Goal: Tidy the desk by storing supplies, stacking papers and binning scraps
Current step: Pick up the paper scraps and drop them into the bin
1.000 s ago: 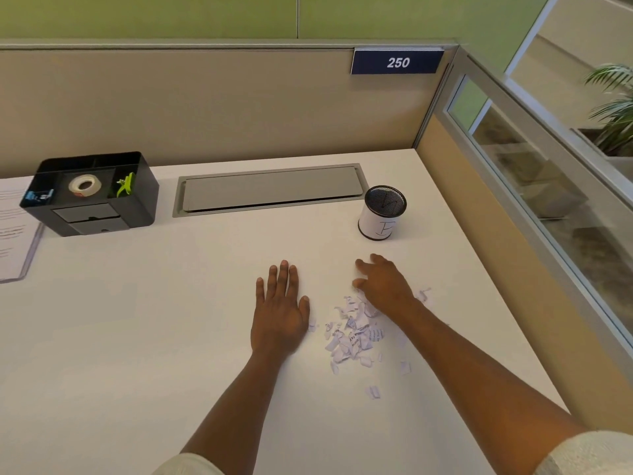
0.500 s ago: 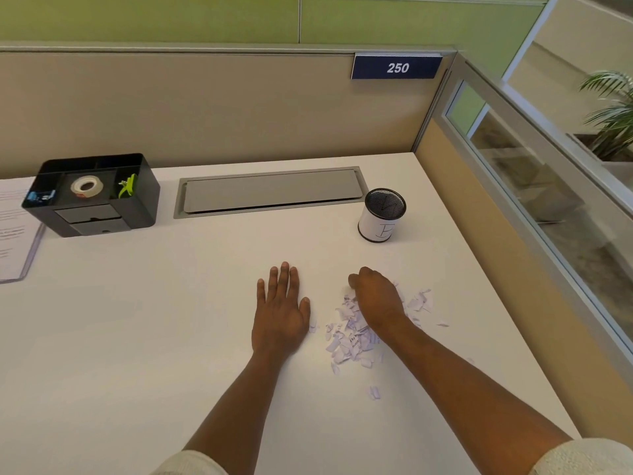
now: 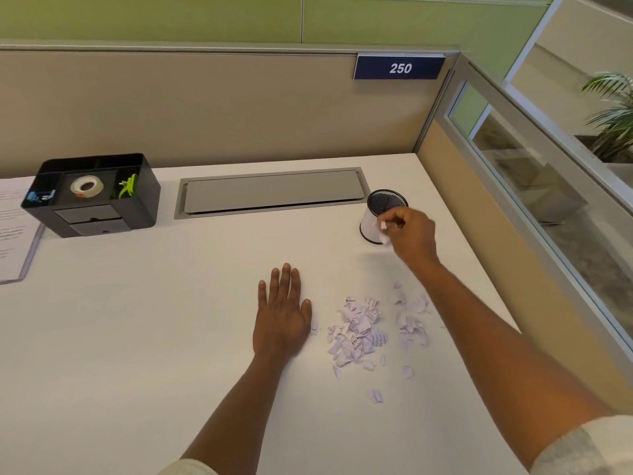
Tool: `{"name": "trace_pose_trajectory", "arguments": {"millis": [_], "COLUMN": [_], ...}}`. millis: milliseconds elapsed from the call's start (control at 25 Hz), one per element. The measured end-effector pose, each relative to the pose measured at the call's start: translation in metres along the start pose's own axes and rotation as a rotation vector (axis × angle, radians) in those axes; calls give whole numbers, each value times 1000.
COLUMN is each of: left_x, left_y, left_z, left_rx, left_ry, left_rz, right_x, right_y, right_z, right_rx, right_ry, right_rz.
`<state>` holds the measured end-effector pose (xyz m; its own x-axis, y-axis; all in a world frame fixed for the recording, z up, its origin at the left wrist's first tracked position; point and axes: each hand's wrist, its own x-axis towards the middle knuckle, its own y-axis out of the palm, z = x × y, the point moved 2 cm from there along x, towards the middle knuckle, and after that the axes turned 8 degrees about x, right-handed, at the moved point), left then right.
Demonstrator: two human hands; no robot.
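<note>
Spanning the whole lower view, the white tabletop (image 3: 137, 337) carries every item. A grey hatch cover (image 3: 272, 193) sits recessed near its far edge. At far left, printed papers (image 3: 13, 228) lie flat, touching the black organiser (image 3: 94, 195), which holds a tape roll (image 3: 86, 187) in its middle compartment, a green clip (image 3: 127, 188) in the right one and blue items (image 3: 39, 195) in the left. My left hand (image 3: 281, 317) rests flat, palm down, fingers together and thumb out, just beside the pile of paper scraps (image 3: 370, 330). My right hand (image 3: 409, 234) is raised beside the mesh bin (image 3: 382, 214), fingers curled and pinching a few torn scraps (image 3: 384, 231) in front of the bin's near wall. The bin stands upright near the hatch cover's right end.
</note>
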<state>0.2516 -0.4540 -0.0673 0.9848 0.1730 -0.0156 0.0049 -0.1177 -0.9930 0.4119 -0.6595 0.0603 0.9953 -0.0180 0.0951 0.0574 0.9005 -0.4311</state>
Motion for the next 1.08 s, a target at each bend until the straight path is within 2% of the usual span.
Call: {"name": "trace_pose_trajectory", "arguments": {"millis": [160, 360, 680, 1080], "left_x": [1, 2, 2, 2], "left_y": [0, 3, 2, 2], "left_z": [-1, 2, 0, 0], "left_rx": [6, 12, 16, 22], "left_ry": [3, 0, -4, -5], "left_rz": [-3, -32, -19, -13], "right_x": [48, 80, 79, 75], "right_y": [-14, -14, -6, -12], "right_z": [22, 21, 7, 1], "right_rx": [64, -46, -196, -239], "right_ry": [-41, -48, -141, -165], "right_rz": [-44, -45, 15, 47]}}
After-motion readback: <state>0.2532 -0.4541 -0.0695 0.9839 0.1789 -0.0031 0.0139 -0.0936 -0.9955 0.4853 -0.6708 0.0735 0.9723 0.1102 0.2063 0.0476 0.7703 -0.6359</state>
